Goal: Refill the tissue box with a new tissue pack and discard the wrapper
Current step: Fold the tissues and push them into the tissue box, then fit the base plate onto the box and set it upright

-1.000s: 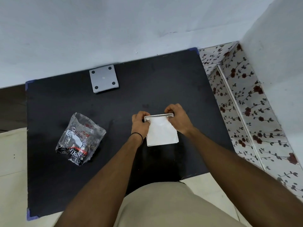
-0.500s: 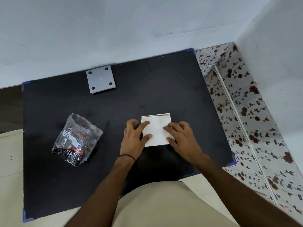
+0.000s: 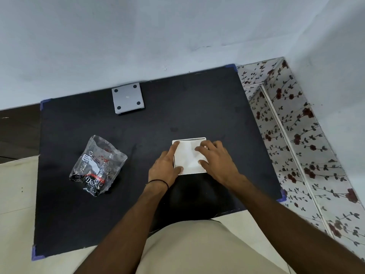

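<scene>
A white square tissue box sits on the black mat, right of centre, with its top open and white tissues filling it. My left hand lies flat against the box's left side, with the index finger along that edge and the thumb at the near edge. My right hand rests with spread fingers on the tissues at the right. The crumpled clear wrapper with black and red print lies on the mat to the left, apart from both hands.
A grey square plate with black round feet at its corners lies at the mat's far edge, against the white wall. A floral-patterned ledge runs along the right. Pale floor tiles surround the mat on the near and left sides.
The box was tilted up, held at its far rim by both hands. It now lies flat on the mat, and both hands have shifted onto the tissues and the box's sides.
</scene>
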